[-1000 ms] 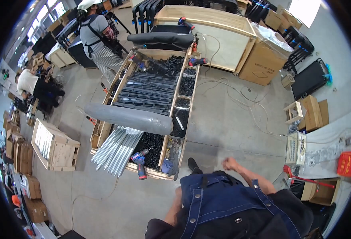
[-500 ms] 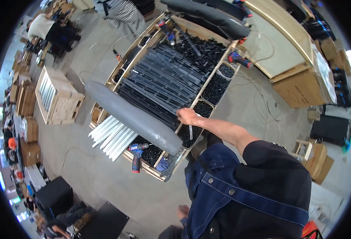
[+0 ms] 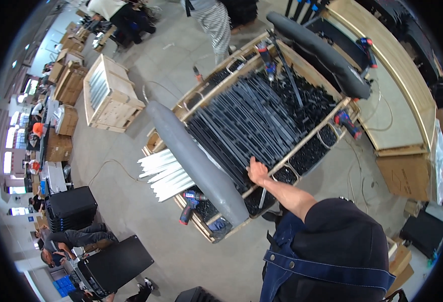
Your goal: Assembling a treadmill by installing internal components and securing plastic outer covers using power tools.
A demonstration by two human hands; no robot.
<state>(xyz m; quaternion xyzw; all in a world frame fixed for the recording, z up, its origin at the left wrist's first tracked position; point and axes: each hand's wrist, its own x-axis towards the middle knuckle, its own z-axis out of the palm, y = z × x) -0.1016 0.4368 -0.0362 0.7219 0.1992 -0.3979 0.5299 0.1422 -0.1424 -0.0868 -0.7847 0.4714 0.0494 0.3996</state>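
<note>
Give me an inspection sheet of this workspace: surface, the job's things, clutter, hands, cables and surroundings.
Surface: wooden tray bench, divided into compartments.
Job's things: black metal strips piled in the middle bay; small black parts in the edge bays.
Clutter: grey padded rolls across the bench ends; white slats sticking out; cordless drills at the rim.
Hands: one hand on the strips near the rail, which side unclear; other hand not in view.
Cables: a cord on the concrete floor.
Surroundings: wooden crate, cardboard boxes, other people working.
</note>
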